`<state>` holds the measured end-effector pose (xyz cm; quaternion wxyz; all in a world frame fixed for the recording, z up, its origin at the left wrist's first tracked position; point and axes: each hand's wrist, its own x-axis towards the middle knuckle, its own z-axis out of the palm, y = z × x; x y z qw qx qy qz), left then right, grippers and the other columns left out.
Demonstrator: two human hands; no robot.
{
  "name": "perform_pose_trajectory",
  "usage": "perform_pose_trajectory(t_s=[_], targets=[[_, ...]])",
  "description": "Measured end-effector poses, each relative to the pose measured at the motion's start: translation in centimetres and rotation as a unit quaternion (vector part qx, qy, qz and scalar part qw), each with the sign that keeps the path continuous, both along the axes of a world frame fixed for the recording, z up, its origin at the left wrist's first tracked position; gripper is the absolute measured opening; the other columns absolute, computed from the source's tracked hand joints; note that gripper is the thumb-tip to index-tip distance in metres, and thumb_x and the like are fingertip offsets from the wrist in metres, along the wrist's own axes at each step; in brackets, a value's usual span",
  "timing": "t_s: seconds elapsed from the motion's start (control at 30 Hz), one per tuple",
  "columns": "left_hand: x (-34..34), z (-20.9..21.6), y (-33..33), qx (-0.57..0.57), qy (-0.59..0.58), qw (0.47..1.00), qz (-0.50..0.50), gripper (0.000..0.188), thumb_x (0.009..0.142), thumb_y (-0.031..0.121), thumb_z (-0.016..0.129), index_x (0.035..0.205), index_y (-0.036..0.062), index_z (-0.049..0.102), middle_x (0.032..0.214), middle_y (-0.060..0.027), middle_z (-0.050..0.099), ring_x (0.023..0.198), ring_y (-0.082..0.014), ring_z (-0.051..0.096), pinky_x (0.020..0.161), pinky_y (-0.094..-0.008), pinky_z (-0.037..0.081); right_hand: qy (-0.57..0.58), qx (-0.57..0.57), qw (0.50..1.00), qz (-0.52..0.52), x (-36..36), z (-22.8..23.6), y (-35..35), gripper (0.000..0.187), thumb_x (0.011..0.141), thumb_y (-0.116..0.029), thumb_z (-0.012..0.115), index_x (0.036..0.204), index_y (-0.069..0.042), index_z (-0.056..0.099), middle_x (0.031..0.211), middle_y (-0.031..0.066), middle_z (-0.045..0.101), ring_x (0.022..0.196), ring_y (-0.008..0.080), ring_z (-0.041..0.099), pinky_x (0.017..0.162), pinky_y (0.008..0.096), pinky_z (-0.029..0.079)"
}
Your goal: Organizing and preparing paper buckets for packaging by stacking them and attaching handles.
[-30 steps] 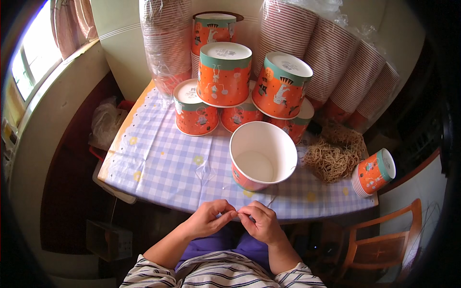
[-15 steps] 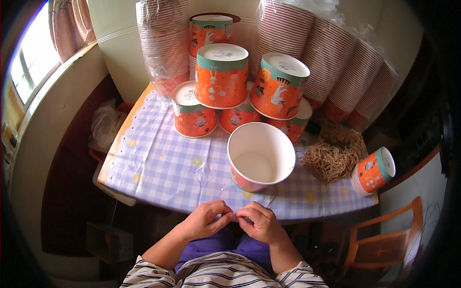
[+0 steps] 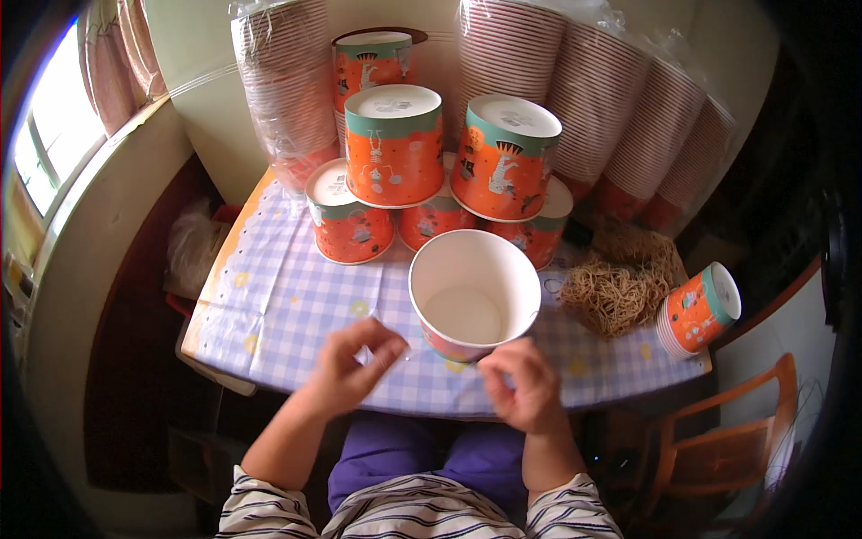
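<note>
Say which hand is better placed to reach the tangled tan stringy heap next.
Probably your right hand: it's nearer the heap. Your left hand is farther, with the open orange and white paper tub between.

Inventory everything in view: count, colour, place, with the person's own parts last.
open tub: one, orange, white inside, front centre
upturned tubs: five, orange and teal, two atop three, behind open tub
back tub: one, orange and teal, behind those
wrapped stacks: about five, pinkish-white, back left and right
cup stack: one, orange and teal, far right
strands: one heap, tan, right of open tub
tablecloth: one, blue-white check, centre
bag: one, whitish, left
window: one, bright, upper left
curtain: one, pinkish-brown, by window
chair: one, brown, lower right
trousers: one pair, purple, bottom centre
sleeves: two, striped, bottom
left hand: one, bare, over tablecloth
right hand: one, bare, near open tub
</note>
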<state>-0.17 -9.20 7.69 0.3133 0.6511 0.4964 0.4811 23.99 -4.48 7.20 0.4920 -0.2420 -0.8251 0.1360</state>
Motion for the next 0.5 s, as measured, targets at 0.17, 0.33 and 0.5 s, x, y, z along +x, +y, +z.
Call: perform_pose_trajectory(t_s=[0.17, 0.33, 0.5], targets=[[-2.2, 2.3, 6.7, -0.052, -0.008, 0.996, 0.074, 0.026, 0.087, 0.019, 0.065, 0.099, -0.0041, 0.063, 0.081, -0.0068, 0.064, 0.072, -0.0093, 0.060, 0.063, -0.0242, 0.049, 0.024, -0.090, 0.990, -0.105, 2.1, 3.2, 6.5, 0.005, 0.082, -0.003, 0.060, 0.084, -0.001, 0.057, 0.086, 0.0117, 0.055, 0.077, 0.0248, 0.058, 0.069, 0.0333, 0.048], [-1.8, 3.1, 9.9, -0.125, 0.090, 0.988, 0.023, 0.030, 0.081, 0.016, 0.064, 0.104, -0.0039, 0.063, 0.086, -0.0095, 0.066, 0.075, -0.0139, 0.063, 0.067, -0.0282, 0.051, -0.082, -0.206, 0.974, -0.041, 2.1, 3.5, 11.7, 0.007, 0.081, -0.004, 0.061, 0.084, 0.002, 0.059, 0.089, 0.0101, 0.053, 0.077, 0.0191, 0.058, 0.068, 0.0312, 0.048], [0.0, 3.7, 10.8, -0.180, 0.118, 0.975, 0.047, 0.027, 0.076, 0.008, 0.057, 0.098, -0.0038, 0.067, 0.080, -0.0078, 0.067, 0.075, -0.0100, 0.061, 0.068, -0.0257, 0.050, -0.186, -0.166, 0.967, -0.052, 1.2, 3.2, 13.1, 0.011, 0.079, -0.009, 0.060, 0.082, 0.002, 0.059, 0.079, 0.0131, 0.057, 0.073, 0.0252, 0.059, 0.068, 0.0341, 0.047]])
